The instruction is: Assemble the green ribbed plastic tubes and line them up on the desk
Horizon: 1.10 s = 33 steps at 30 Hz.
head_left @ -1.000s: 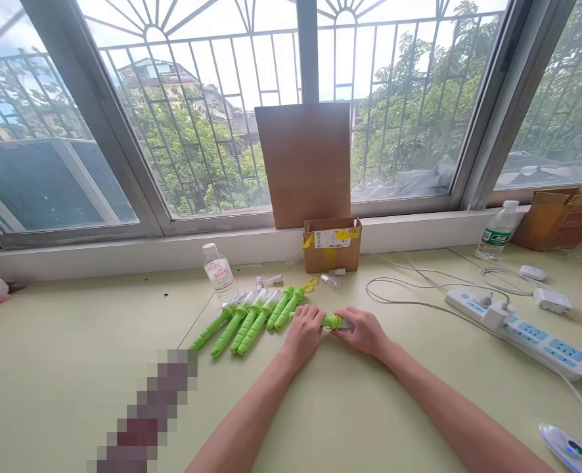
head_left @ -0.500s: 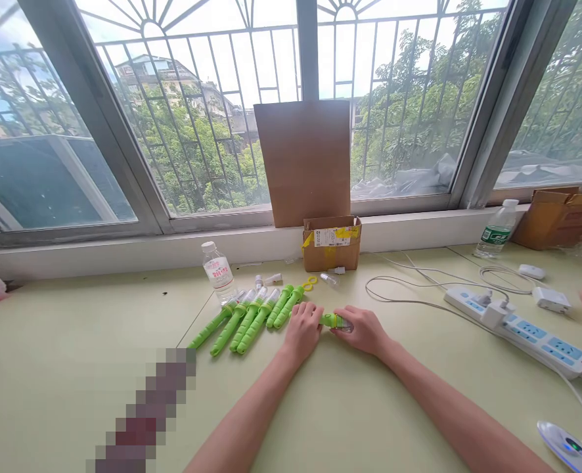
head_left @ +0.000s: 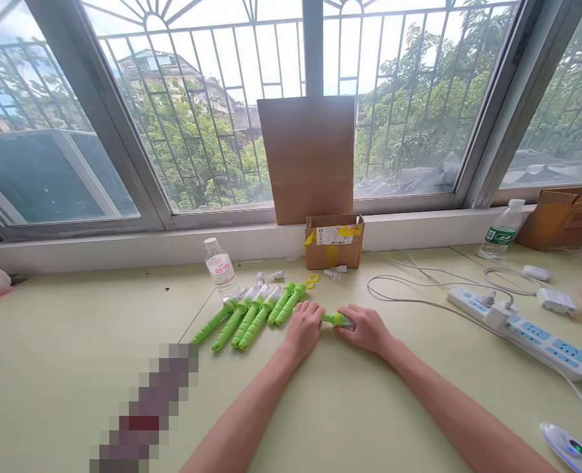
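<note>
"Where's the piece being held?"

"Mid-table, spanning both hands: a slim, bright green plastic stick (head_left: 329,318) with a clear, ribbed plastic end. The left hand (head_left: 305,325) is wrapped round its green length; the right hand (head_left: 366,327) is closed over the clear end."

"What could go wrong?"

"Uneven pressure could make the smooth plastic slip or skew the joint, though the fingers hide too much to tell how it fits. A careless sweep leftward might scatter the spirally grooved green plastic sticks (head_left: 257,323), four with clear tops."

"Anything else loose?"

"Two thin, round yellow rings (head_left: 311,281) lie just beyond. The flat, pale green tabletop (head_left: 394,407) looks smooth, so I'd expect round pieces to roll easily if nudged."
</note>
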Available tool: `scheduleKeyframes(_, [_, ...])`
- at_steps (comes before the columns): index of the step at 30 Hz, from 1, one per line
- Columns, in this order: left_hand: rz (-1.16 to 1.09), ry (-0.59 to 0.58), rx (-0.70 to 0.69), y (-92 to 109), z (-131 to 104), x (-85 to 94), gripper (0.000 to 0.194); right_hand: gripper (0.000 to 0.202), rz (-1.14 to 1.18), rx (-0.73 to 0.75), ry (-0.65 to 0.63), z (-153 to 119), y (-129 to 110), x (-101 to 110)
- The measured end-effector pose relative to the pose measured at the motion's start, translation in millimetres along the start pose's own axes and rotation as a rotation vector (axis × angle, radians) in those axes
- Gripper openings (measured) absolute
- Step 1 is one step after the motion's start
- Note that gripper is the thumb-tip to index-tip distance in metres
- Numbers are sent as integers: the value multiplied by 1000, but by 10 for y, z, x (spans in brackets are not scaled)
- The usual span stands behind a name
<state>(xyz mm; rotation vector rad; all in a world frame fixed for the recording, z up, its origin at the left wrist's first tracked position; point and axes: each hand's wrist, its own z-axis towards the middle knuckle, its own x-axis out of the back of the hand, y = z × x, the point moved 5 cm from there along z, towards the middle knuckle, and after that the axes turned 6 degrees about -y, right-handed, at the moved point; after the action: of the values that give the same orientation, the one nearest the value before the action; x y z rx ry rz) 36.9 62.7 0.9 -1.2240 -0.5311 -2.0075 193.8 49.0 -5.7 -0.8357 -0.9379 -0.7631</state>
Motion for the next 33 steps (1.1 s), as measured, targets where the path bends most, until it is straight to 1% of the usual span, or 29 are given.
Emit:
scheduleKeyframes(4, [34, 51, -15, 1, -7, 19, 15, 28, 13, 3, -6, 0, -26, 1])
scheduleKeyframes(8, [47, 56, 6, -3, -6, 32, 15, 27, 20, -5, 8, 4, -37, -3])
scheduleKeyframes(12, [28, 14, 57, -24, 0, 22, 22, 27, 7, -2, 15, 4, -36, -14])
scheduleKeyframes(16, [-9, -59, -21, 25, 10, 18, 22, 26, -17, -2, 14, 1, -32, -11])
scheduleKeyframes(18, [-9, -74, -55, 50, 10, 29, 21, 27, -21, -2, 12, 2, -31, -8])
scheduleKeyframes(26, [16, 4, -91, 66, -6, 47, 17, 31, -1, -3, -13, -2, -27, -17])
scheduleKeyframes(30, [40, 42, -109, 79, -2, 60, 18, 29, -6, 5, -7, 1, -41, -12])
scheduleKeyframes(33, [61, 34, -63, 70, 6, 61, 18, 29, -26, 3, 15, 4, -58, 1])
